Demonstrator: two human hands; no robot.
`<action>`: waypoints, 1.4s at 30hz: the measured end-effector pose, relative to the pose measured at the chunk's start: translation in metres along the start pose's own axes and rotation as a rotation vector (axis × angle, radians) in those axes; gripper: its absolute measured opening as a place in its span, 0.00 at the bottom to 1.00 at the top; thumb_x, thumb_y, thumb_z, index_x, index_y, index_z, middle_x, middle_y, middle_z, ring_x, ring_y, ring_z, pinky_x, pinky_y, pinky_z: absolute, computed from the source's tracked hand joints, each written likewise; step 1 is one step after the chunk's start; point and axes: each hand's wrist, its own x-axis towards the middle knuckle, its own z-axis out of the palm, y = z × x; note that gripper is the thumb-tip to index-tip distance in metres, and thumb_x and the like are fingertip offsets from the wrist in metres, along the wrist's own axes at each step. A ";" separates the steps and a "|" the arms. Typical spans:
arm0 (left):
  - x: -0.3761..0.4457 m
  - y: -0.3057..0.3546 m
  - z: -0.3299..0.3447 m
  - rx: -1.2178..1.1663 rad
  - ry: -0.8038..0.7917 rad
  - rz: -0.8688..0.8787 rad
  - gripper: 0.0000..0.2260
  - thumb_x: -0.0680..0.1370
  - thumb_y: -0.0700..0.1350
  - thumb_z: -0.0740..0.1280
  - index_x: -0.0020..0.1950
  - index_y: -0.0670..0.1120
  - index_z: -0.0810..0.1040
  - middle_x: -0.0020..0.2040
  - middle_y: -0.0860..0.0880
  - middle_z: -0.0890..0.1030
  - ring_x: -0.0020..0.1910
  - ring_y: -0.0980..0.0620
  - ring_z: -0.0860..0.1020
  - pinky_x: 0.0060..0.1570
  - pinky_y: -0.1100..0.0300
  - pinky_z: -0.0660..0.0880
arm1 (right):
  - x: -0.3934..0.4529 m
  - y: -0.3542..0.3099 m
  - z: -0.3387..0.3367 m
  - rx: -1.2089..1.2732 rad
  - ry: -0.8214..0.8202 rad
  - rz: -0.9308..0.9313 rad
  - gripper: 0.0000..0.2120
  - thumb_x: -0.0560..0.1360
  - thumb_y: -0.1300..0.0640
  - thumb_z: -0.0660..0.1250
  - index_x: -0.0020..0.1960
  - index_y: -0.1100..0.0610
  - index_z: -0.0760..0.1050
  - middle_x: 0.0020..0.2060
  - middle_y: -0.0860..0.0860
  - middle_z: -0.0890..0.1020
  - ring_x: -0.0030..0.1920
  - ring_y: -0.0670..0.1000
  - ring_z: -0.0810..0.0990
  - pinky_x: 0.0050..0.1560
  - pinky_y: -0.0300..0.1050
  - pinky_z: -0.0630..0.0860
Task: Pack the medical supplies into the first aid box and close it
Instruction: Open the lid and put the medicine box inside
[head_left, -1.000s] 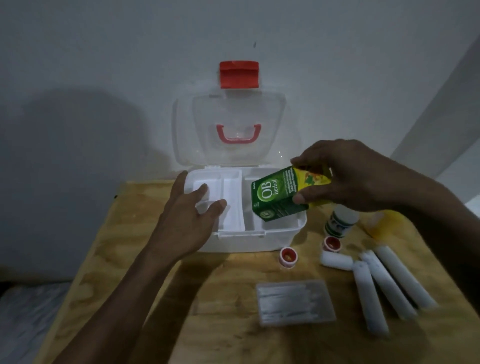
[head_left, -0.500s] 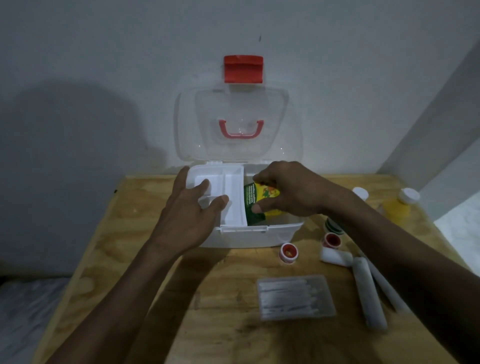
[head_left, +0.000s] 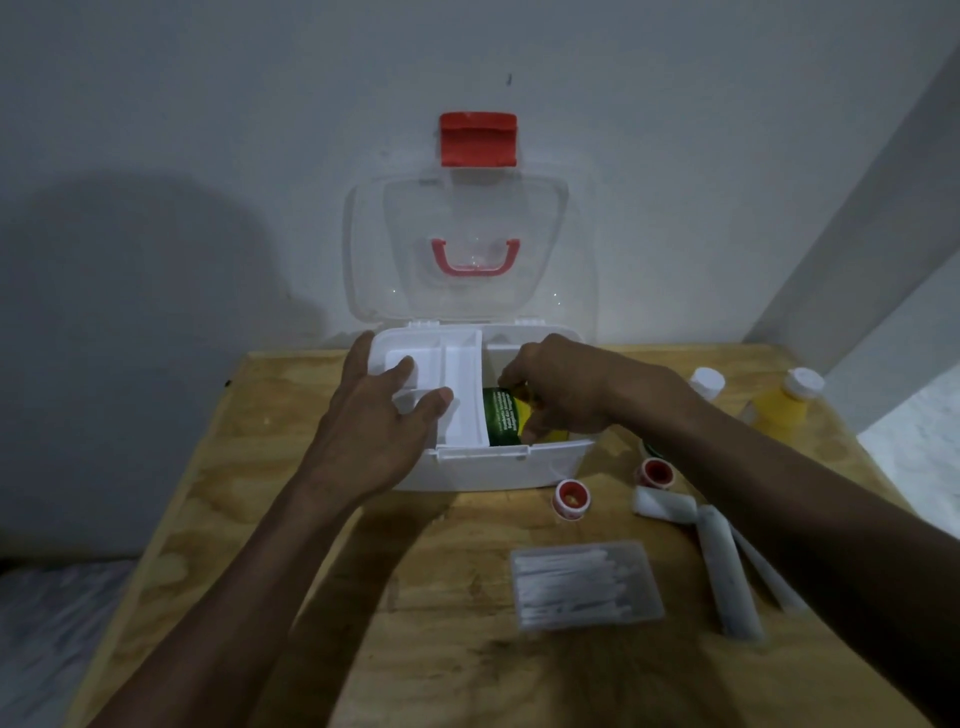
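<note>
The white first aid box (head_left: 498, 467) stands open on the wooden table, its clear lid (head_left: 470, 249) with red handle and red latch leaning back against the wall. My left hand (head_left: 374, 431) rests on the box's white inner tray (head_left: 457, 395), fingers spread over its left side. My right hand (head_left: 561, 395) reaches into the right compartment and grips a green and yellow medicine carton (head_left: 501, 421), which stands low inside the box beside the tray.
On the table to the right of the box lie two small red-capped tape rolls (head_left: 570, 500), several white gauze rolls (head_left: 724, 566), a clear case of cotton swabs (head_left: 584, 584), a yellow bottle (head_left: 784, 402) and a white-capped bottle (head_left: 706, 382). The wall is close behind.
My right hand has carried the green carton from above the box down into the right compartment. My left hand has stayed on the tray.
</note>
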 end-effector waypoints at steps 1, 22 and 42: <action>0.000 0.000 0.000 0.004 0.000 -0.002 0.26 0.78 0.57 0.64 0.73 0.47 0.69 0.79 0.52 0.58 0.73 0.46 0.65 0.66 0.50 0.69 | 0.001 0.000 -0.002 0.036 -0.009 0.003 0.24 0.71 0.51 0.74 0.65 0.56 0.76 0.58 0.53 0.79 0.56 0.53 0.78 0.57 0.50 0.77; -0.002 0.003 -0.001 0.016 -0.013 -0.013 0.26 0.79 0.57 0.63 0.74 0.47 0.68 0.79 0.51 0.57 0.73 0.46 0.65 0.68 0.51 0.68 | -0.016 -0.014 0.005 0.808 0.107 0.019 0.33 0.82 0.59 0.58 0.78 0.45 0.42 0.43 0.46 0.82 0.55 0.51 0.81 0.64 0.49 0.74; 0.000 -0.002 0.002 0.012 0.007 0.001 0.28 0.79 0.59 0.63 0.74 0.46 0.68 0.79 0.50 0.57 0.74 0.46 0.64 0.69 0.51 0.66 | -0.020 -0.020 0.006 0.760 0.156 -0.027 0.34 0.82 0.60 0.58 0.78 0.49 0.39 0.32 0.49 0.79 0.37 0.47 0.80 0.46 0.37 0.74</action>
